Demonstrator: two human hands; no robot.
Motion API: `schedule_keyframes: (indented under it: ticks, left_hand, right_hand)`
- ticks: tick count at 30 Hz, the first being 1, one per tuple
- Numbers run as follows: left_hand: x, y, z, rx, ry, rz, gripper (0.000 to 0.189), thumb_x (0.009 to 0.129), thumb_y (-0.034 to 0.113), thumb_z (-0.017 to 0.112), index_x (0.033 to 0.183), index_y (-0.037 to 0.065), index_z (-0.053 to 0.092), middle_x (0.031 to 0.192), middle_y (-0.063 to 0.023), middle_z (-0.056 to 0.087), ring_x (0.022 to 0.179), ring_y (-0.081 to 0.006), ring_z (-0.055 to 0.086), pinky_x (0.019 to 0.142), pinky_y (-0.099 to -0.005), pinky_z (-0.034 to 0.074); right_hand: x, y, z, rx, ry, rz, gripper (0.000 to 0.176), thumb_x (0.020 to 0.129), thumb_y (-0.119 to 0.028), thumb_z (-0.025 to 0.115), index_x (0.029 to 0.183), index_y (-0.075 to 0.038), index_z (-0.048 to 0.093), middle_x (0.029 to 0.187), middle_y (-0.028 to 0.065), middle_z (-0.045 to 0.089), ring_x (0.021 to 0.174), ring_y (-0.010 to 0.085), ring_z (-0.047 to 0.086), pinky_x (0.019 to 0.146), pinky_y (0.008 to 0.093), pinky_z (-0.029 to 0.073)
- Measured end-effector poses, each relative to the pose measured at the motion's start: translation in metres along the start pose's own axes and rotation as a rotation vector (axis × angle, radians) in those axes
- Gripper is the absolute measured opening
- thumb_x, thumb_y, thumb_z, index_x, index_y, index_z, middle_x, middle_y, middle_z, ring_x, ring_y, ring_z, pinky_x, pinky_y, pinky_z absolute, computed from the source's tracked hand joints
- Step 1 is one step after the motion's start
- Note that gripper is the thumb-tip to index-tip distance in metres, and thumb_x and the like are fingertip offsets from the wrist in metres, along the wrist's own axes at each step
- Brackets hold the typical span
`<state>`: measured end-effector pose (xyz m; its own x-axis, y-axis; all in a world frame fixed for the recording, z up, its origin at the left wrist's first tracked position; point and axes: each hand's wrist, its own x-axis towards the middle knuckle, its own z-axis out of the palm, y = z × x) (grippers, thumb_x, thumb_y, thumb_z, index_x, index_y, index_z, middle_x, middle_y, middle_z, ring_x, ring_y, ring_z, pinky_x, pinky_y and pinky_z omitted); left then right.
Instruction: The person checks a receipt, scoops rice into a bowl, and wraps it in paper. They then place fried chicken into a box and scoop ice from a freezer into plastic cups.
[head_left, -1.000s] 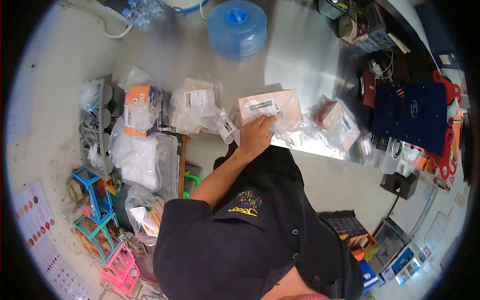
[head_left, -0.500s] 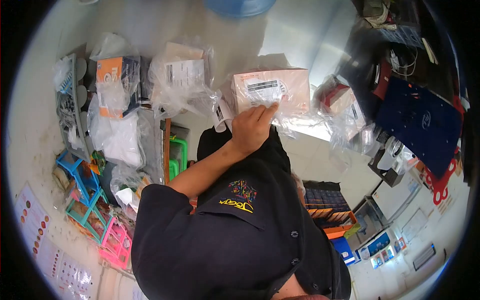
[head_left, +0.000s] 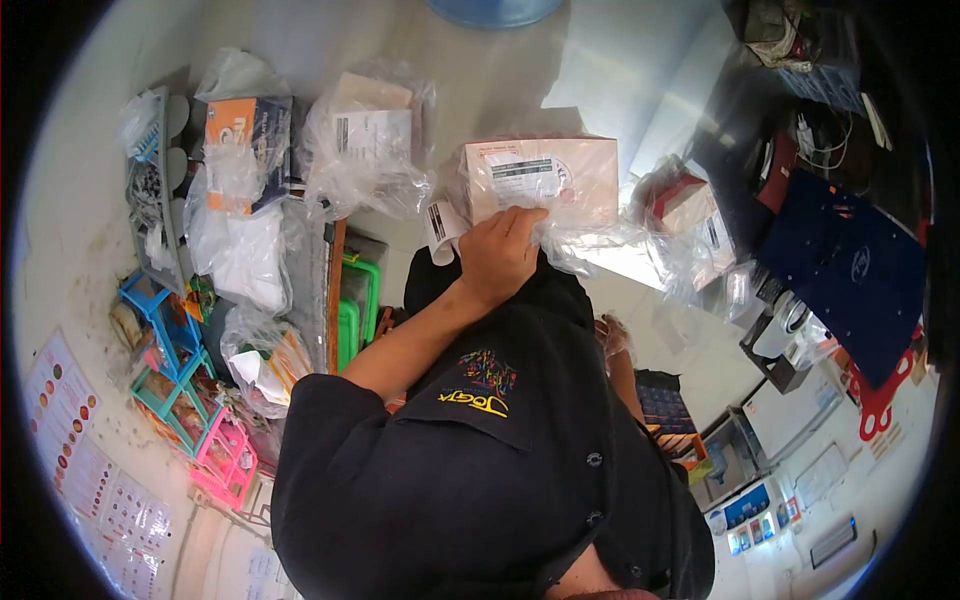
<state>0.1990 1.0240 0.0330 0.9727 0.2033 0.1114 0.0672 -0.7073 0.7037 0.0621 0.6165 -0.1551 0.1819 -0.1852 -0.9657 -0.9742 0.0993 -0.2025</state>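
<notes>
A pale pink carton in clear plastic sits in front of me, with a printed label on its top. My left hand is at the carton's near edge, its fingers bent together by the label's lower edge. A curled strip of printed paper comes out beside this hand and seems held in it; the fingertips' grip is partly hidden. My right hand is low beside my body, partly covered by my shirt. Clear plastic appears around it, and its fingers cannot be made out.
On the left are a plastic-wrapped box with a label, an orange and dark box and a white bag. A red and white wrapped box is on the right, near a dark blue panel. Green crates stand below.
My right hand and forearm have come into view beside my body. My left hand stays at the carton's near edge, its fingers slightly shifted. The view has shifted a little.
</notes>
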Motion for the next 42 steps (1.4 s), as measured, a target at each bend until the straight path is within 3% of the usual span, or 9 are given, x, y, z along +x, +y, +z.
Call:
schedule_keyframes:
  ticks: [13, 17, 20, 26, 35, 38, 40, 41, 42]
  left_hand:
    - [0.010, 0.006, -0.005, 0.062, -0.189, -0.038, 0.033, 0.074, 0.005, 0.059, 0.107, 0.008, 0.060, 0.091, -0.0112, 0.067, 0.077, -0.0355, 0.067, 0.063, -0.0461, 0.053]
    - [0.017, 0.004, -0.004, 0.153, -0.261, 0.002, 0.033, 0.075, 0.005, 0.059, 0.108, 0.007, 0.059, 0.089, -0.0134, 0.066, 0.073, -0.0382, 0.067, 0.060, -0.0496, 0.053]
    - [0.021, 0.013, -0.010, 0.208, -0.282, 0.001, 0.032, 0.075, 0.006, 0.059, 0.107, 0.006, 0.059, 0.088, -0.0150, 0.066, 0.072, -0.0392, 0.067, 0.061, -0.0501, 0.053]
    - [0.021, 0.015, -0.009, 0.215, -0.267, 0.030, 0.029, 0.076, 0.006, 0.058, 0.105, 0.004, 0.060, 0.088, -0.0157, 0.066, 0.073, -0.0389, 0.067, 0.062, -0.0508, 0.053]
    - [0.020, 0.016, -0.009, 0.182, -0.325, -0.060, 0.037, 0.071, 0.009, 0.065, 0.107, 0.006, 0.061, 0.101, -0.0163, 0.067, 0.087, -0.0404, 0.066, 0.073, -0.0497, 0.053]
    - [0.028, 0.023, -0.022, 0.097, -0.238, -0.051, 0.027, 0.076, 0.018, 0.071, 0.099, 0.004, 0.066, 0.091, -0.0183, 0.069, 0.089, -0.0390, 0.067, 0.076, -0.0503, 0.053]
    - [0.050, 0.015, -0.038, -0.081, -0.322, -0.155, 0.039, 0.075, 0.021, 0.073, 0.110, 0.004, 0.066, 0.102, -0.0177, 0.068, 0.090, -0.0350, 0.066, 0.080, -0.0449, 0.053]
    - [0.065, 0.012, -0.049, -0.167, -0.355, -0.194, 0.044, 0.075, 0.022, 0.074, 0.115, 0.004, 0.066, 0.108, -0.0174, 0.068, 0.091, -0.0330, 0.065, 0.082, -0.0423, 0.052]
    - [0.085, 0.050, -0.086, -0.193, -0.271, -0.069, 0.029, 0.078, 0.021, 0.074, 0.101, 0.004, 0.071, 0.091, -0.0193, 0.070, 0.087, -0.0358, 0.067, 0.079, -0.0429, 0.052]
  right_hand:
    - [0.036, -0.017, 0.000, -0.224, -0.110, -0.154, 0.045, 0.100, -0.038, 0.055, 0.127, -0.001, 0.055, 0.115, 0.0170, 0.065, 0.092, 0.0248, 0.059, 0.083, 0.0389, 0.046]
    - [0.087, 0.003, 0.003, 0.127, -0.073, -0.052, 0.044, 0.100, -0.040, 0.055, 0.121, -0.002, 0.057, 0.104, 0.0119, 0.065, 0.088, 0.0197, 0.057, 0.078, 0.0380, 0.046]
    - [0.090, -0.004, 0.006, -0.052, -0.147, -0.239, 0.039, 0.098, -0.041, 0.057, 0.113, -0.005, 0.061, 0.096, 0.0057, 0.065, 0.085, 0.0164, 0.056, 0.074, 0.0361, 0.045]
    - [0.178, 0.032, -0.013, 0.057, -0.213, -0.099, 0.036, 0.096, -0.043, 0.061, 0.110, -0.011, 0.065, 0.096, 0.0019, 0.065, 0.086, 0.0182, 0.055, 0.073, 0.0299, 0.041]
    - [0.172, 0.044, -0.021, 0.085, -0.236, -0.048, 0.050, 0.098, -0.039, 0.059, 0.128, 0.001, 0.056, 0.130, 0.0147, 0.059, 0.114, 0.0287, 0.057, 0.097, 0.0415, 0.044]
    - [0.154, 0.033, -0.030, 0.145, -0.308, 0.053, 0.059, 0.096, -0.033, 0.061, 0.140, 0.003, 0.045, 0.142, 0.0184, 0.049, 0.125, 0.0335, 0.050, 0.101, 0.0472, 0.042]
    - [0.117, 0.032, -0.048, -0.041, -0.663, -0.689, 0.041, 0.101, -0.029, 0.050, 0.126, 0.002, 0.059, 0.128, 0.0148, 0.062, 0.117, 0.0244, 0.059, 0.101, 0.0392, 0.046]
    - [0.223, 0.076, -0.065, 0.140, -0.695, -0.426, 0.053, 0.094, -0.027, 0.058, 0.136, 0.003, 0.047, 0.140, 0.0177, 0.049, 0.123, 0.0301, 0.053, 0.104, 0.0465, 0.042]
    - [0.237, 0.079, -0.061, 0.341, -0.672, -0.167, 0.073, 0.087, -0.024, 0.067, 0.145, 0.005, 0.034, 0.151, 0.0207, 0.036, 0.128, 0.0358, 0.046, 0.107, 0.0538, 0.039]
